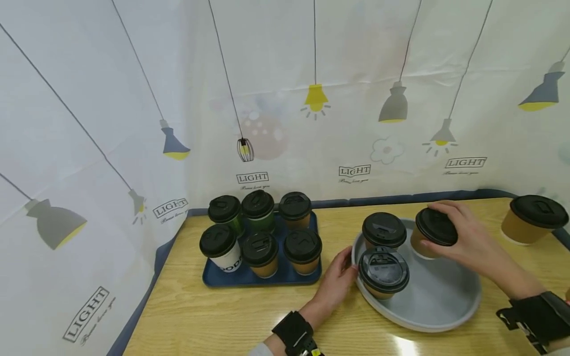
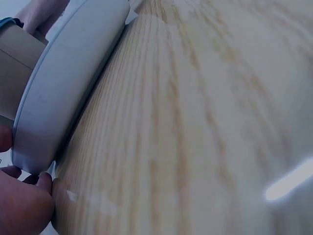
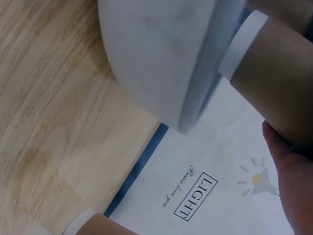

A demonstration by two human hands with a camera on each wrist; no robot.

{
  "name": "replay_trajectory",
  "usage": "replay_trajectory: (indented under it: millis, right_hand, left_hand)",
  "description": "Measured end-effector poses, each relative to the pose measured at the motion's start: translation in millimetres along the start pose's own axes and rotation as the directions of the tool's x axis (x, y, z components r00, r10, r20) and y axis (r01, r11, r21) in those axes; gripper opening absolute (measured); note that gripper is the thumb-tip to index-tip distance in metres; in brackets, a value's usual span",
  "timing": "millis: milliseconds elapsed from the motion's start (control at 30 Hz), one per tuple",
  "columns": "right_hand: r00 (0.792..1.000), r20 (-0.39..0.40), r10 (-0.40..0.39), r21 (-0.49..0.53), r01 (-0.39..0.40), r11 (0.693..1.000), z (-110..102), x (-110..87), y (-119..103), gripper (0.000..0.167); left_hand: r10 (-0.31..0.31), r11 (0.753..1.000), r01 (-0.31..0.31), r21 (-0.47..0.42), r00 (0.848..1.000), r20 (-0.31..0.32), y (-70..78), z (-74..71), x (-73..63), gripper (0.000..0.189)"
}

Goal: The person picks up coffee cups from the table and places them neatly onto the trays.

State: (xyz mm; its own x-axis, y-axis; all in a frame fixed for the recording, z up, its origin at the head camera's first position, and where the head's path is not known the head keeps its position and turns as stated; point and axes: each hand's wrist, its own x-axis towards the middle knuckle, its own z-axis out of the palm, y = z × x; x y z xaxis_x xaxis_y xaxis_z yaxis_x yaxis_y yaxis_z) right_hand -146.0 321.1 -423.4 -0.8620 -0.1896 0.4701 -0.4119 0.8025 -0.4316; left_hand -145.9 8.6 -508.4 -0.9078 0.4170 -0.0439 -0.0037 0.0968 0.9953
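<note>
My right hand [image 1: 467, 242] grips a brown paper cup [image 1: 418, 242] by its black lid, with fingers and thumb on opposite sides. The cup is over the back right part of a round grey tray [image 1: 441, 301]. In the right wrist view the cup's white base [image 3: 243, 45] shows past the tray's rim. My left hand [image 1: 336, 279] holds the tray's left rim, thumb above and fingers curled beneath, as the left wrist view shows. Two more lidded cups stand upright in the tray's left part: one at the back [image 1: 384, 230], one in front [image 1: 384, 271] with a shiny lid.
To the left, a dark blue rectangular tray [image 1: 267, 282] carries several black-lidded cups, green, white and brown. Another brown cup [image 1: 527, 225] stands on the wooden table [image 1: 213, 316] at the far right. A printed curtain [image 1: 285, 118] hangs behind and along the left edge.
</note>
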Motion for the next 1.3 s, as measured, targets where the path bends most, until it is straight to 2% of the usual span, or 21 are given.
replay_trajectory:
  millis: [333,700,900,1067,1200,1300]
  right_hand:
    - [0.995,0.094,0.033,-0.001,-0.033,0.999,9,5.9,18,0.089]
    - [0.991,0.132,0.039,-0.028,-0.035,0.999,12,6.7,25,0.087]
    - [0.991,0.134,-0.002,-0.052,0.009,0.999,11,7.1,27,0.09]
    - [0.992,0.12,-0.042,-0.065,0.05,0.997,9,4.0,30,0.112]
    - [0.989,0.094,-0.111,-0.053,0.116,0.992,6,-1.7,32,0.126]
    - [0.983,0.075,-0.169,-0.042,0.172,0.984,0,-10.4,34,0.121]
  left_hand:
    - [0.004,1.0,-0.004,0.007,1.0,-0.001,3.8,5.5,0.9,0.054]
    - [0.002,0.999,-0.002,0.032,1.0,0.001,6.5,10.3,0.3,0.054]
    - [-0.002,0.999,0.002,0.041,1.0,0.005,8.4,12.4,0.0,0.054]
    - [-0.006,0.998,0.005,0.059,1.0,0.018,7.1,11.2,-0.5,0.057]
    - [-0.01,0.997,0.008,0.077,1.0,0.02,5.8,8.8,-0.8,0.059]
    - [-0.011,0.996,0.01,0.085,1.0,0.013,4.7,7.6,-0.9,0.06]
